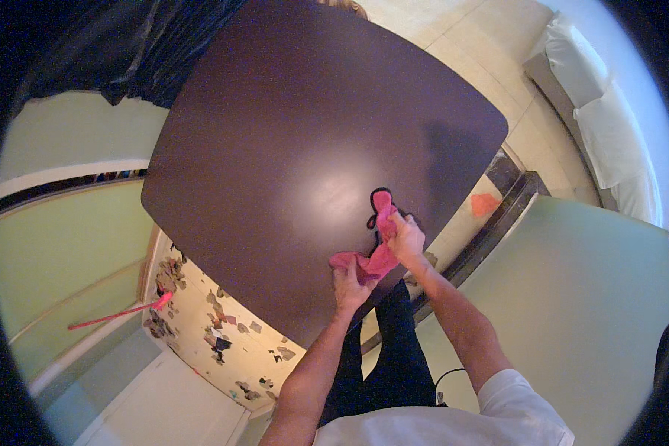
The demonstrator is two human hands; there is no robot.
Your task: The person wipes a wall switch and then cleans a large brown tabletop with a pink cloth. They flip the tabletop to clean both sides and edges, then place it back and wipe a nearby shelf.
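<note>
A pink cloth with black edging (374, 262) is bunched between my two hands over the near edge of a dark brown table (267, 139). My left hand (351, 289) grips its lower left part. Higher up and to the right, my right hand (407, 238) is closed on the cloth, and a narrow end with a black loop sticks out beyond the fingers. Light reflects off the tabletop just left of the cloth.
Scraps and debris (220, 340) litter the floor at lower left, near a pink-handled tool (117, 316). An orange piece (484, 205) lies right of the table. A white-covered sofa (596, 111) stands upper right; black sheeting (128, 50) hangs upper left.
</note>
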